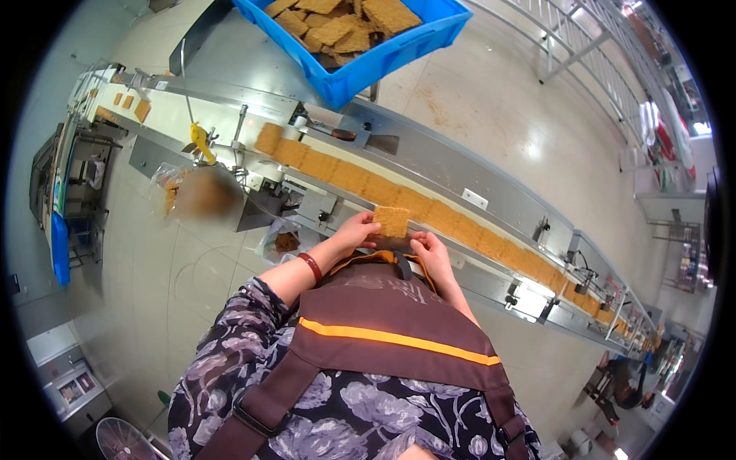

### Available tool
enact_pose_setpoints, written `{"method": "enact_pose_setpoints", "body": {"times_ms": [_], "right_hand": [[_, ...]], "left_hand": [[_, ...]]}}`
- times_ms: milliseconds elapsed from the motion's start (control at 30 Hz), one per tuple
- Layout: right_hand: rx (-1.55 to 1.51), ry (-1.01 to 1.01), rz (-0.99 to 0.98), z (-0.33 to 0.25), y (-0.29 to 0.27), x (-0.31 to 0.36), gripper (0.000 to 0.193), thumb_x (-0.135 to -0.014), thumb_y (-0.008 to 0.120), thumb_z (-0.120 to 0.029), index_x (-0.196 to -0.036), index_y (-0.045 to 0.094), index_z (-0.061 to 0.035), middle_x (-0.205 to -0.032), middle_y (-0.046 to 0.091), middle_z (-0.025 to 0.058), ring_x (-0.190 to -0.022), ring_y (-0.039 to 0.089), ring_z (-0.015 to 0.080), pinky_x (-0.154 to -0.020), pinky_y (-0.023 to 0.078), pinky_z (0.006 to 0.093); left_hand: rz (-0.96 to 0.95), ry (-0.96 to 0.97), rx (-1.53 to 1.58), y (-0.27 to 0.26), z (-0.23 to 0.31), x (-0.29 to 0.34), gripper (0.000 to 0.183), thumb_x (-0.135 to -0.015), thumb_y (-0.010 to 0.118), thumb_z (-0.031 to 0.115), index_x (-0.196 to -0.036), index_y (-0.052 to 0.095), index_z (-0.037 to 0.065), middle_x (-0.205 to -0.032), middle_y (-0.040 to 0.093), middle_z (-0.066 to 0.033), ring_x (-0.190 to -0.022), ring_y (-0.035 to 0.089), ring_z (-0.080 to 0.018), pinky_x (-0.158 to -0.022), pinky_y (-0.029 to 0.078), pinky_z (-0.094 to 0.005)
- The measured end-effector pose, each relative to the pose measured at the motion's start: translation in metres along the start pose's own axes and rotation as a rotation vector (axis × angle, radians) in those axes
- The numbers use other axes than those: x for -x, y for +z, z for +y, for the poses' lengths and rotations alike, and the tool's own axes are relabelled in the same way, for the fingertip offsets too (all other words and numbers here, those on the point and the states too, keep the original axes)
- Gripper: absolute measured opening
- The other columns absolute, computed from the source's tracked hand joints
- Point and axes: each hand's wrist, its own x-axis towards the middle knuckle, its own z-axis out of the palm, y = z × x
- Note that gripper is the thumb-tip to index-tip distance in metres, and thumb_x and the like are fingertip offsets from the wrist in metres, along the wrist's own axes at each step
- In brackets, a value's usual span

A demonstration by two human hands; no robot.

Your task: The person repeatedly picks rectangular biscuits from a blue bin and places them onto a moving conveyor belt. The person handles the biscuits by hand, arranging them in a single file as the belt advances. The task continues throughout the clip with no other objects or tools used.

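Observation:
Close to my apron front, my left hand (359, 234) is closed on the left edge of a square, golden-brown baked slab (392, 221), thumb and fingers pinching it. The slab is held up at the near edge of the conveyor. My right hand (433, 256) is just to the right and below the slab, its fingers curled together. Whether those fingers grip anything is hard to see. Behind both hands a long row of similar slabs (368, 182) lies edge to edge on the conveyor belt (335, 162), running from upper left to lower right.
A blue crate (326, 83) full of broken slabs stands beyond the conveyor. Left of my hands are a yellow tool or clamp (201, 142), a blurred brown round shape (207, 194) and a plastic bag (280, 241) with brown pieces. Metal railings (590, 46) stand at the far right.

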Motion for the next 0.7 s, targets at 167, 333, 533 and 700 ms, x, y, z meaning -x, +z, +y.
{"method": "enact_pose_setpoints", "body": {"times_ms": [167, 333, 533, 700], "right_hand": [[0.08, 0.003, -0.047, -0.024, 0.015, -0.002, 0.021, -0.09, 0.061, -0.015, -0.105, 0.06, 0.0002, -0.09, 0.062, 0.005, -0.083, 0.056, 0.0111, -0.074, 0.046, 0.0261], [0.07, -0.02, -0.021, -0.018, 0.024, -0.022, 0.023, -0.09, 0.061, -0.017, -0.106, 0.062, -0.0004, -0.089, 0.064, 0.0046, -0.077, 0.059, 0.0106, -0.068, 0.047, 0.0258], [0.189, -0.005, 0.09, -0.024, 0.023, -0.052, 0.024, -0.088, 0.061, -0.022, -0.103, 0.064, -0.0028, -0.083, 0.065, 0.0034, -0.071, 0.06, 0.01, -0.06, 0.046, 0.0253], [0.442, -0.158, 0.316, -0.026, 0.037, -0.085, 0.028, -0.086, 0.063, -0.026, -0.099, 0.065, -0.0008, -0.086, 0.067, 0.0103, -0.076, 0.063, 0.0216, -0.069, 0.049, 0.0334]], "left_hand": [[0.095, 0.032, 0.089, -0.049, -0.006, 0.016, 0.03, -0.096, 0.052, 0.021, -0.123, 0.047, 0.01, -0.108, 0.058, -0.0053, -0.094, 0.06, -0.0171, -0.073, 0.049, -0.0323], [0.18, 0.073, 0.178, -0.09, -0.007, 0.025, 0.026, -0.096, 0.052, 0.022, -0.119, 0.048, 0.011, -0.102, 0.059, -0.0048, -0.089, 0.059, -0.0167, -0.07, 0.048, -0.0323], [0.181, 0.081, 0.206, -0.118, -0.006, 0.032, 0.025, -0.094, 0.054, 0.022, -0.116, 0.048, 0.011, -0.1, 0.059, -0.0049, -0.086, 0.059, -0.0168, -0.066, 0.049, -0.031], [0.174, 0.048, 0.283, -0.13, -0.02, 0.034, 0.023, -0.095, 0.053, 0.02, -0.115, 0.048, 0.011, -0.099, 0.06, -0.0041, -0.085, 0.06, -0.0168, -0.066, 0.049, -0.0304]]}}
